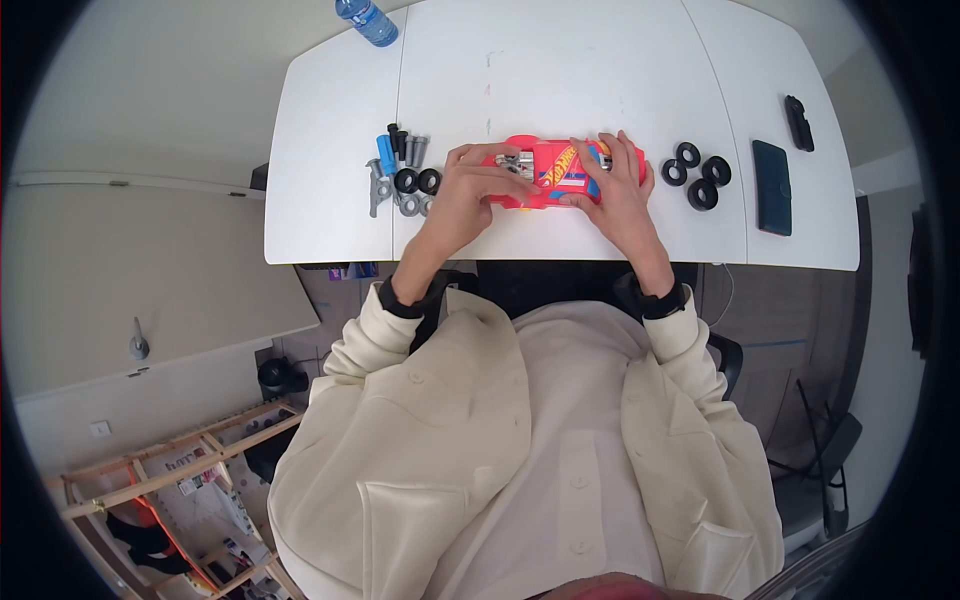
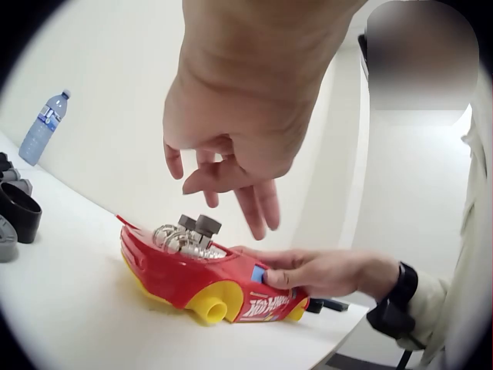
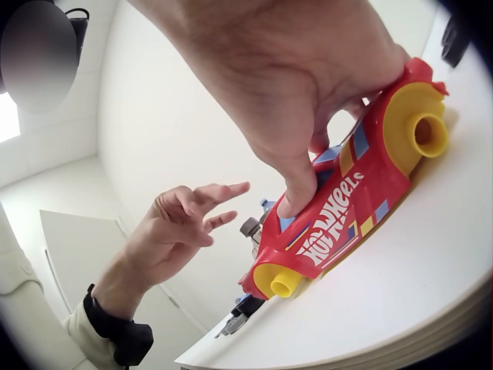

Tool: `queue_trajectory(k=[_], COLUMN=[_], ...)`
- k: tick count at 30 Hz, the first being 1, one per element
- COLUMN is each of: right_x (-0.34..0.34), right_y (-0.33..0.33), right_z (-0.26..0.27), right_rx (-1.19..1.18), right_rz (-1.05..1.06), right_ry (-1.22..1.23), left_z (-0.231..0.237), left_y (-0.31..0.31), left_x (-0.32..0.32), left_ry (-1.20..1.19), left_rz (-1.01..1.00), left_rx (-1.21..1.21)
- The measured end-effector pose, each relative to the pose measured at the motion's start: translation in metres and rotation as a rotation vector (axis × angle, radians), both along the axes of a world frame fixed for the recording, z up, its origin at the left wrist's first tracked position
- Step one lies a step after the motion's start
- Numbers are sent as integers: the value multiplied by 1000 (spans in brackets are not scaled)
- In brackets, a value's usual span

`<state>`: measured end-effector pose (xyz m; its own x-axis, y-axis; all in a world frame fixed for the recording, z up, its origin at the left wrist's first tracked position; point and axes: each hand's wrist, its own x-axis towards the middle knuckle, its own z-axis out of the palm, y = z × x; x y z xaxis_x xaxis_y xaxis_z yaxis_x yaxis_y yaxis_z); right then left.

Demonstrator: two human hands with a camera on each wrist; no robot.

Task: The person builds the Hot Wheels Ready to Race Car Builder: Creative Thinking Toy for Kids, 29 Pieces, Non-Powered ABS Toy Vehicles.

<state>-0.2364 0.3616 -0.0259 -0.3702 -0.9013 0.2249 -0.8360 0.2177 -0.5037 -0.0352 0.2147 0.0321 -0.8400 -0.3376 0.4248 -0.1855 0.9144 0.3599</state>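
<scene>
A red toy car [image 1: 548, 180] with Hot Wheels lettering lies on the white table, its yellow axle stubs [image 2: 211, 310] bare of tires. My right hand [image 1: 622, 200] grips it across the roof, thumb [image 3: 299, 189] against the blue window on the near side and fingers over the far side. Above the other end of the car hovers my left hand [image 1: 468, 195], its fingers loosely bent and holding nothing. In the left wrist view a silver engine piece [image 2: 181, 243] with dark grey knobs [image 2: 206, 224] rises from the car beneath that hand.
Several black tires [image 1: 703, 194] sit right of the car, with a dark phone case [image 1: 772, 187] and a small black object [image 1: 798, 123] beyond. On the left are a blue tool-like piece [image 1: 386, 155], grey bolts [image 1: 419, 150] and black rings [image 1: 405, 180]. A water bottle [image 1: 368, 22] stands at the back left.
</scene>
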Motion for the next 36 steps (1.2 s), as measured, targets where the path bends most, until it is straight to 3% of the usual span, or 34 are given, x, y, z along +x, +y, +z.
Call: queue_trajectory(k=[3,5,6,8,12,14,18,20,23,27,29,33,36], right_x=[-1,0,0,-1,0,1,1,0,0,1,1,0,-1], right_y=[0,0,0,0,1,1,-1,-1,-1,-1,-1,-3,-2], right_z=[0,1,0,-2,-1,0,-1,-2,-1,0,0,-2,-2], right_rx=[14,7,8,-13,-18,-19,-6,5,4,8,11,8,-3], right_rz=[-5,0,3,6,7,-6,0,-12,-13,-12,-26,-27,-13], right_ry=[1,-2,-3,-4,-5,-5,-4,-2,-11,-6,-11,-15,-8], left_z=[21,25,24,17,10,31,23,14,9,-5,-6,-2,7], left_y=[0,3,6,12,16,22,13,13,12,4,-3,8,18], left_x=[0,-6,-6,-8,-11,-12,-11,-13,-14,-16,-11,-12,-16], left_ry=[-57,75,74,-95,-83,-58,-29,-40,-214,-74,-131,-60,1], left_rz=[-126,134,137,332,263,61,91,249,319,223,38,43,167], left_rx=[11,156,156,250,4,-122,-116,175,334,329,225,112,339])
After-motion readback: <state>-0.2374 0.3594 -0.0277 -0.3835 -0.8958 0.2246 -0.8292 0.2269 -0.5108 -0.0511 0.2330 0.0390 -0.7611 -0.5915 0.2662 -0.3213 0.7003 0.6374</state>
